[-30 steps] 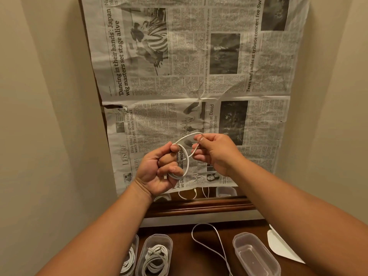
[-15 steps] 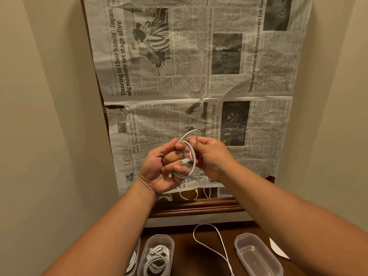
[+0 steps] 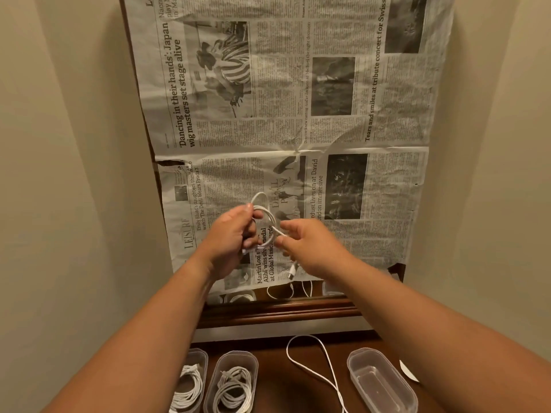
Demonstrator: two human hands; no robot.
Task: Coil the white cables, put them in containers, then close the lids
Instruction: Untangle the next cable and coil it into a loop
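Note:
A white cable [image 3: 266, 214] is wound into a small coil, held up in front of the newspaper. My left hand [image 3: 231, 238] grips the coil's left side. My right hand [image 3: 310, 245] pinches the cable's loose end just right of the coil, and its plug [image 3: 292, 271] hangs below my fingers. On the brown table, two clear containers [image 3: 231, 383] [image 3: 190, 383] each hold a coiled white cable. Right of them stands an empty clear container [image 3: 380, 380]. Between them lies a loose white cable [image 3: 316, 368].
A newspaper [image 3: 298, 114] covers a wood-framed mirror [image 3: 283, 311] against the wall; its bare bottom strip reflects the containers. A white lid [image 3: 407, 372] peeks out behind my right forearm. Beige walls close in on both sides.
My right hand has drawn away to the right of the coil, pulling the cable's end out so the plug now dangles. My left hand still holds the coil.

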